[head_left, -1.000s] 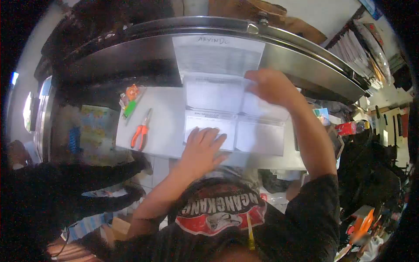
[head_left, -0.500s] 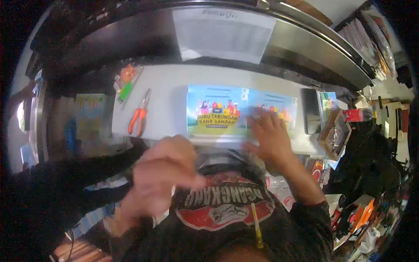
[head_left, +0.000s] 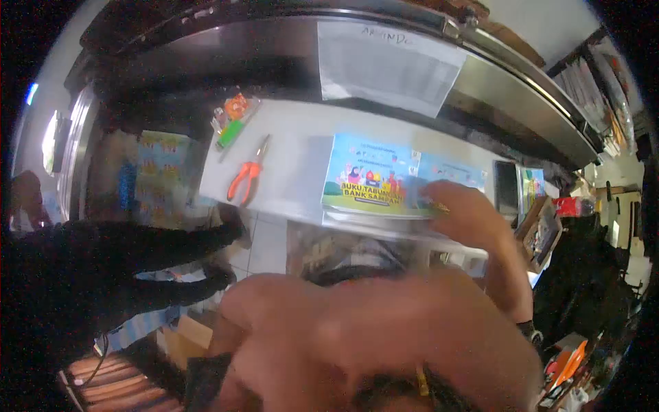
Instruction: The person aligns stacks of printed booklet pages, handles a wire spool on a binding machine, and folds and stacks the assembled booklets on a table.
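Note:
Two printed booklet covers (head_left: 374,175) reading "BUKU TABUNGAN BANK SAMPAH" lie side by side near the front edge of the white table (head_left: 295,137). My right hand (head_left: 461,211) rests over the right-hand cover, its fingers laid on the print and hiding part of it. Large and smeared by motion, my left hand (head_left: 302,323) is close to the camera, low in the view; its fingers cannot be made out. Left of the covers lie orange-handled pliers (head_left: 245,180).
A green-handled tool (head_left: 230,133) and a small orange item (head_left: 236,105) lie at the table's left end. Toward the right are a black phone (head_left: 506,187), a wooden box (head_left: 534,232) and a bottle with a red label (head_left: 571,207). A paper sheet (head_left: 391,65) hangs behind the table.
My left hand has come up closer to the camera and blocks the lower view. My right hand stays on the right-hand cover. The whole scene has shifted rightward and tilted as my head moved.

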